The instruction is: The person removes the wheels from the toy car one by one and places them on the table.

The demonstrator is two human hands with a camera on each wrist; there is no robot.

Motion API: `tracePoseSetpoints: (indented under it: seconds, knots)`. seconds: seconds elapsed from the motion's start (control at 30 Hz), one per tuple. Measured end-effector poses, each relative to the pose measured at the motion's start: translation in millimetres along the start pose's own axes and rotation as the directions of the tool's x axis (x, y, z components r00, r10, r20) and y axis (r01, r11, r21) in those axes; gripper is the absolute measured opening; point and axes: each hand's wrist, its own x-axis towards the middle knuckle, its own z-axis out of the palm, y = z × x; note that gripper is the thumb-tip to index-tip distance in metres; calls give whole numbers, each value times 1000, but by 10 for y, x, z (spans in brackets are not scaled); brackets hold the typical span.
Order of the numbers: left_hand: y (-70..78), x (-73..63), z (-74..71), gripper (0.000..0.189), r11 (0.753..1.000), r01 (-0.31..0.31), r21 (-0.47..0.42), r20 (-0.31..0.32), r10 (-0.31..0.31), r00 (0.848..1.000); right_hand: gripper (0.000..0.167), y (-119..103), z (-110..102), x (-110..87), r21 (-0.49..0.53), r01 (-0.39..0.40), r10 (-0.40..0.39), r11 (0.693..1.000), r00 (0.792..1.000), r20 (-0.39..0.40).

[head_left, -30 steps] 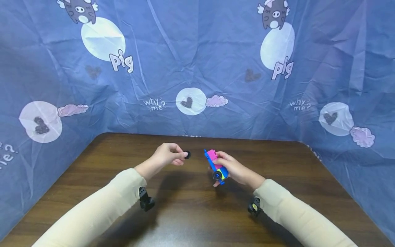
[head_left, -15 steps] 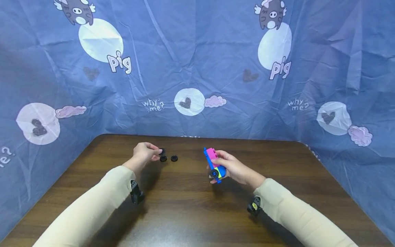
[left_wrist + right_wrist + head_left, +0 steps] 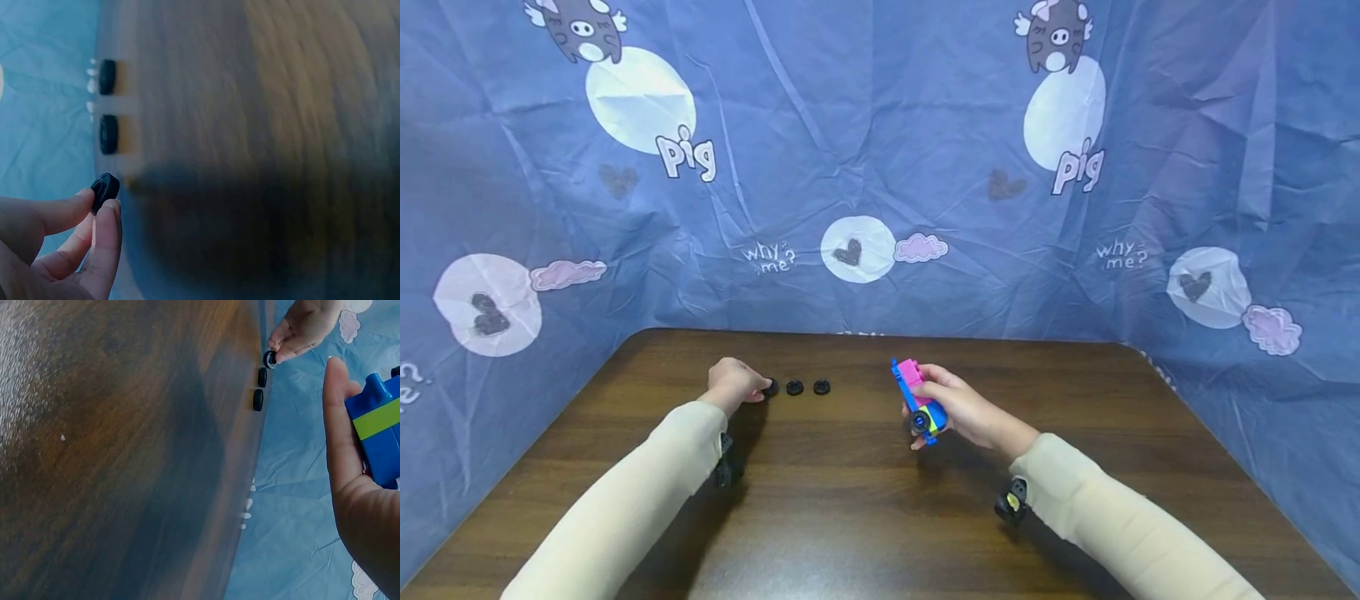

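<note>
My left hand (image 3: 735,384) pinches a small black tire (image 3: 105,192) between thumb and fingertips, close over the table at the left end of a short row. Two more black tires, a middle one (image 3: 794,387) and a right one (image 3: 822,387), lie flat on the wood beside it. My right hand (image 3: 958,404) grips a toy car (image 3: 917,402) of blue, pink and lime-green bricks, held up above the table and tilted. One black wheel (image 3: 921,421) with a blue hub shows on its near end. In the right wrist view the car's blue and green end (image 3: 381,428) rests against the fingers.
The brown wooden table (image 3: 865,517) runs back to a blue printed cloth (image 3: 865,150) hanging behind and at both sides. A wrist camera (image 3: 1012,502) hangs under the right sleeve.
My left hand has moved left and down, carrying a tire to the row's left end. Two tires now lie uncovered on the table. The right hand keeps the car almost in place.
</note>
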Motion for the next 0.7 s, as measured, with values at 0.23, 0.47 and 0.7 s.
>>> tracePoseSetpoints:
  seconds: [0.23, 0.47, 0.7]
  knots:
    - [-91, 106, -40, 20, 996, 75, -41, 1, -75, 997, 52, -9, 6, 8, -19, -9, 9, 1000, 1000, -12]
    - [-126, 147, -66, 32, 982, 134, -133, 15, -133, 991, 51, -12, 9, 6, -11, -17, 17, 1000, 1000, -19]
    - [-102, 49, -106, 27, 997, 78, -20, -7, -78, 997, 48, -33, 27, 25, 33, -33, 35, 999, 998, -61]
